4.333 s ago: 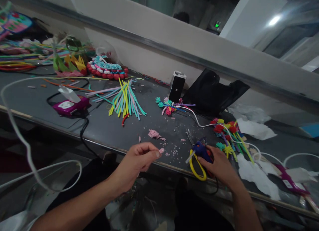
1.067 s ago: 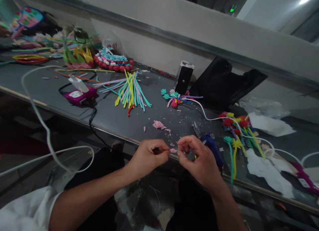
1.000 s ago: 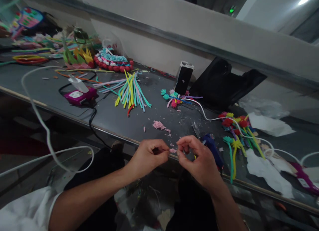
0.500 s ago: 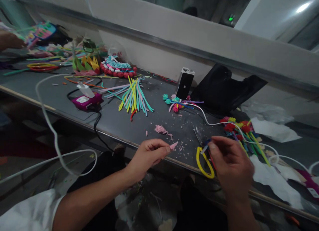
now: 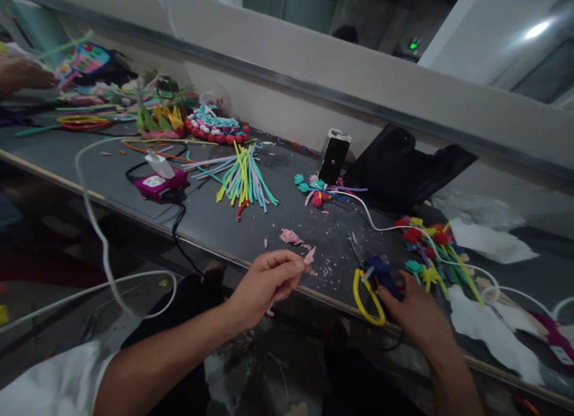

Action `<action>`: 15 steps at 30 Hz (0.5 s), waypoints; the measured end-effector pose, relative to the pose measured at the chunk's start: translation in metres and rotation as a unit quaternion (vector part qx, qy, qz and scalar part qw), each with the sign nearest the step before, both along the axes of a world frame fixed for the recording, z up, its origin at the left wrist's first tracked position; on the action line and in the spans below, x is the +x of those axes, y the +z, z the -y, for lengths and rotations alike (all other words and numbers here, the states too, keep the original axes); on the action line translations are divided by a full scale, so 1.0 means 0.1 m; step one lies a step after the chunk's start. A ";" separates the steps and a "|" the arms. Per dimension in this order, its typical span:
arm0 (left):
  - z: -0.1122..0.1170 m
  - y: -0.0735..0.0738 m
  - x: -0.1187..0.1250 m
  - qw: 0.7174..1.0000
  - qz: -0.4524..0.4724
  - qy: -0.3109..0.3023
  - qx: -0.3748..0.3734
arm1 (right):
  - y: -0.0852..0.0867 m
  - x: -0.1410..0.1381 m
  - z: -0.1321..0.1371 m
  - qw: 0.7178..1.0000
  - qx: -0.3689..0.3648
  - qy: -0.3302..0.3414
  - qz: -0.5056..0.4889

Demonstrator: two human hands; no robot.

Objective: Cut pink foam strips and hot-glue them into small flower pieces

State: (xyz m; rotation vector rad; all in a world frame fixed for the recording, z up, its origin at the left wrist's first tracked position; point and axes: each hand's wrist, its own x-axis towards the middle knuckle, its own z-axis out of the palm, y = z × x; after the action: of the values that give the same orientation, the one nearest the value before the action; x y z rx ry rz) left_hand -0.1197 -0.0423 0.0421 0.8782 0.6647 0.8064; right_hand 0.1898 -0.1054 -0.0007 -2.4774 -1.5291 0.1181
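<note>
My left hand (image 5: 273,275) pinches a small pale pink piece (image 5: 310,256) between thumb and fingertips, near the table's front edge. The piece points up and away, and its material is too small to tell. On the right, my right hand (image 5: 415,308) has its thumb and fingers around the end of a dark blue glue gun (image 5: 380,271), which is low over the table edge. Beside the gun lies a thick yellow loop (image 5: 368,305), partly over the edge. A small heap of pink clippings (image 5: 291,236) sits just beyond my left hand, with pale scraps scattered to its right.
Yellow, teal and lilac pipe cleaners (image 5: 246,177) lie fanned out. Fuzzy flowers (image 5: 318,189) rest by a black-and-white box (image 5: 335,156); more flowers (image 5: 421,234) are at right. A white cable (image 5: 381,229) crosses the table near a purple power strip (image 5: 161,184). Another person's hand (image 5: 24,75) is at far left.
My right hand has moved down and slightly right, uncovering the blue glue gun and green and yellow flowers. The pink piece in my left hand has tilted more upright.
</note>
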 end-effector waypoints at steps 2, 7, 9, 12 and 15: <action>0.00 0.00 0.00 1.000 -0.004 -0.001 0.004 | -0.02 -0.02 -0.02 1.000 0.003 0.002 0.007; -0.01 -0.01 -0.01 1.000 -0.013 -0.012 0.016 | -0.05 -0.02 -0.09 0.999 0.010 0.022 0.038; -0.01 -0.02 -0.01 1.000 -0.015 -0.013 0.019 | -0.03 -0.06 -0.11 0.999 0.010 0.018 0.043; -0.01 -0.03 -0.01 1.000 -0.018 -0.009 0.023 | 0.07 -0.14 -0.11 0.997 0.051 -0.007 0.050; -0.01 -0.02 -0.01 1.000 -0.021 -0.003 0.023 | 0.23 -0.23 -0.05 0.987 0.155 -0.029 0.020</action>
State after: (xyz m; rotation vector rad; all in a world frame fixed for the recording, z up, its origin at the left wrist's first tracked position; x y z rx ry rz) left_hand -0.1205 -0.0410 0.0404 0.9395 0.6828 0.8024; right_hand 0.1665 -0.1002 0.0226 -2.2849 -1.3702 -0.1687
